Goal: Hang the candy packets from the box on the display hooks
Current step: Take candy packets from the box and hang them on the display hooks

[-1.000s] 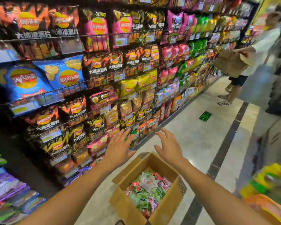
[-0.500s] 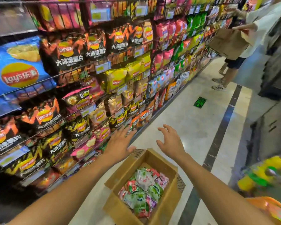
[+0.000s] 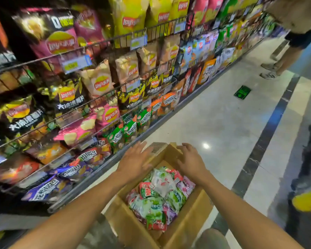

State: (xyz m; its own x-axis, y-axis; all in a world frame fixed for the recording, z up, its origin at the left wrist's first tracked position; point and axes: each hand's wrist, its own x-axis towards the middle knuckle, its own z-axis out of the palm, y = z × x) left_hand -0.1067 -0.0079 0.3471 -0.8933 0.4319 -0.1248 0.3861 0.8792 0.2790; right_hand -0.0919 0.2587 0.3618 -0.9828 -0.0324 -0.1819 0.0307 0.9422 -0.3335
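Note:
An open cardboard box (image 3: 190, 220) sits on the shop floor below me, filled with several green, pink and white candy packets (image 3: 160, 196). My left hand (image 3: 136, 161) hovers over the box's far left flap, fingers spread, holding nothing. My right hand (image 3: 191, 159) is over the far right flap, fingers spread and slightly curled, also holding nothing. Whether either palm touches the cardboard is unclear. Wire display racks (image 3: 97, 97) packed with crisp bags fill the left side.
Low shelf rail (image 3: 90, 178) runs along the floor close to the box's left. A person's legs (image 3: 284, 58) stand further down the aisle at top right. A green floor sticker (image 3: 242, 92) lies mid-aisle. Blurred dark and yellow objects (image 3: 307, 200) crowd the right edge.
My view has dropped lower and closer to the box. Both hands came down from above the floor beyond the box to its far flaps.

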